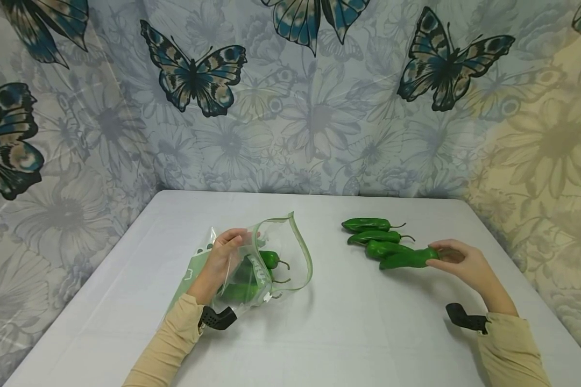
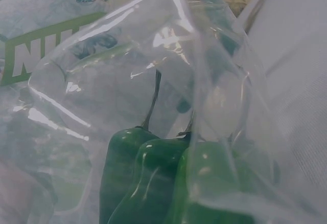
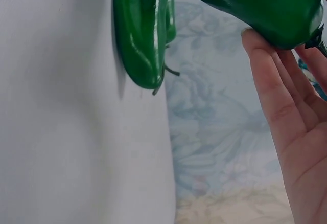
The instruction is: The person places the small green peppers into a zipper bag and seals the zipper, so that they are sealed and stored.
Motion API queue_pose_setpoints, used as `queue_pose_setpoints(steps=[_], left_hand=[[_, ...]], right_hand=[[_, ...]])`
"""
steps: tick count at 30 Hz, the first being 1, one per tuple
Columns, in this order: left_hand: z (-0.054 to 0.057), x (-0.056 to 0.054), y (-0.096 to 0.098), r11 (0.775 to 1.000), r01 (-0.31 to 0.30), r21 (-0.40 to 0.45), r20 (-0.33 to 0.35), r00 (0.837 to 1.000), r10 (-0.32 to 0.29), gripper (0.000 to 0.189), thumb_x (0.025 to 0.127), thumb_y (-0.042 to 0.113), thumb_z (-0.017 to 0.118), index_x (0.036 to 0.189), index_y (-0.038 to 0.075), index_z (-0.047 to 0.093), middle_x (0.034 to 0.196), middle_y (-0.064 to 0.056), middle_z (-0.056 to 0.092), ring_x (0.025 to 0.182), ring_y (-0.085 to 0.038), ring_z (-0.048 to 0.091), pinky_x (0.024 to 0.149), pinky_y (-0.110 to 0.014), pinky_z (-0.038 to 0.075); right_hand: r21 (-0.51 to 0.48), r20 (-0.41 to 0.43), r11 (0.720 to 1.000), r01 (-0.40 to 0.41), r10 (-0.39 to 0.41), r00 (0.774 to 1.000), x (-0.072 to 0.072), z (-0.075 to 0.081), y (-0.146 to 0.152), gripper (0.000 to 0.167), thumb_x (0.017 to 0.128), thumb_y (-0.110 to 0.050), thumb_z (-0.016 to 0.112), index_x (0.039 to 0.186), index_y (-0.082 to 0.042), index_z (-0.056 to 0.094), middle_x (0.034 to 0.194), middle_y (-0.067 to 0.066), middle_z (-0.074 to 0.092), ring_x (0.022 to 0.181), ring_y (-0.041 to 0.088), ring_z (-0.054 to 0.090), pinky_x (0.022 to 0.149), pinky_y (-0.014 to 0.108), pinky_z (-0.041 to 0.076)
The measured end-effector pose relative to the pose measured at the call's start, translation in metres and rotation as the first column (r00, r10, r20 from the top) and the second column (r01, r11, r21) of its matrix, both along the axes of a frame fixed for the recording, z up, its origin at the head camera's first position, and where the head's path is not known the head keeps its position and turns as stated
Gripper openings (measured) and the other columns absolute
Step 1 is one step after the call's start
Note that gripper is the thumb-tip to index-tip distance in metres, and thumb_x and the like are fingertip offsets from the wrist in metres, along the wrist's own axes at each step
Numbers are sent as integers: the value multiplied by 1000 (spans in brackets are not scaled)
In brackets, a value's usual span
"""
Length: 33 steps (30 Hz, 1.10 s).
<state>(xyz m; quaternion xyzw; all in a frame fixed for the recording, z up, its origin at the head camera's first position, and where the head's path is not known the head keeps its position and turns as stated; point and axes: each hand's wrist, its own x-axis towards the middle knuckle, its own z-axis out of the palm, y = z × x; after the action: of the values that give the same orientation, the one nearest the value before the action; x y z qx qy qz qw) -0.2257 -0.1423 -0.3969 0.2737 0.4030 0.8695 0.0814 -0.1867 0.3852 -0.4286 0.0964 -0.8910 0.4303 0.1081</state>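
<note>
We see a green pepper (image 1: pixel 406 260) in the right hand (image 1: pixel 467 263), which pinches it near its stem end between the thumb and fingers; its tip points left, toward the middle of the counter (image 1: pixel 348 328). In the right wrist view we find it raised off the white surface, with its short stem just showing by the fingers. From the head we see it overlap the nearest of three loose peppers (image 1: pixel 366 224), which lie close together on the right half of the counter, the two farther ones with their thin curved stems toward the right. Well apart from these, on the left half, we have a clear plastic zip bag (image 1: pixel 193 269) with green print and a green-edged mouth, which gapes toward the right. The left hand (image 1: pixel 227 250) grips the bag on its far side near the mouth, its fingers bent on the film. Inside we count three bagged peppers (image 2: pixel 153 178), side by side, stems toward the opening; the film blurs their outlines. Both arms wear beige sleeves (image 1: pixel 510 346), and a black wrist camera (image 1: pixel 218 318) juts from each cuff. Behind the counter we see a patterned backdrop (image 1: pixel 314 123) of pale grey-blue flowers, yellowish toward the right, with large dark blue-and-tan butterflies (image 1: pixel 193 75).
</note>
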Motion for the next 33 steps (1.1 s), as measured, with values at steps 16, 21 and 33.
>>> queue_pose_setpoints(steps=[16, 21, 33], left_hand=[[1, 1, 0, 1000, -20, -18, 14, 1000, 20, 10, 83, 13, 65, 91, 16, 71, 91, 2, 66, 99, -16, 56, 97, -31, 24], [1, 1, 0, 1000, -18, -8, 8, 1000, 18, 10, 83, 12, 64, 91, 15, 71, 92, 2, 66, 98, -15, 56, 93, -26, 32], [-1, 1, 0, 997, -70, -24, -4, 998, 70, 9, 81, 15, 66, 89, 16, 71, 91, 5, 63, 89, -7, 54, 79, -18, 40]], right_hand=[[-96, -107, 994, -50, 40, 993, -4, 2, -9, 41, 74, -9, 74, 112, -4, 58, 107, 4, 57, 90, 7, 55, 77, 13, 42], [-163, -115, 983, -87, 68, 991, 18, 41, -42, 33, 73, 2, 71, 104, -1, 59, 102, -5, 57, 92, -1, 53, 77, 11, 41], [-199, -152, 970, -143, 114, 982, 26, 60, -67, 35, 73, 13, 66, 106, 11, 54, 100, -9, 57, 94, 0, 54, 79, 14, 42]])
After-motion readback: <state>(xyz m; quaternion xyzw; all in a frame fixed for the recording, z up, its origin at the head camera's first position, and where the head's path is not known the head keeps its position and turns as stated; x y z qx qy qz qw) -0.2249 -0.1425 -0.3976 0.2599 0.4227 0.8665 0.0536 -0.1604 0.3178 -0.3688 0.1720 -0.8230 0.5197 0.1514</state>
